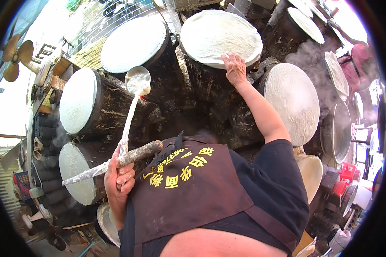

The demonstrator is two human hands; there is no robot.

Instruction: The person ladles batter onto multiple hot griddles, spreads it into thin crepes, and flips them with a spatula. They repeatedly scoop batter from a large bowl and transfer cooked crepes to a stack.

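Observation:
My left hand [121,177] is closed around two tools together. One is a batter-coated ladle [138,81], its bowl raised beside the far-left griddle. The other is a scraper [116,162] with a thick, rough wooden handle and a whitish flat blade pointing left. My right hand [234,68] reaches forward with its fingers stretched over the near edge of a pale round pancake [218,36]. That pancake covers the top of a dark drum-shaped stove [206,81]. Whether the fingertips press on the edge or lift it, I cannot tell.
Several drum stoves ring me, topped with pale sheets: far left [133,43], left [77,100], lower left [76,173] and right [291,103]. Steam [309,60] rises at the right near a person in pink [360,66]. A fan [17,58] stands far left; a red basket [347,172] sits lower right.

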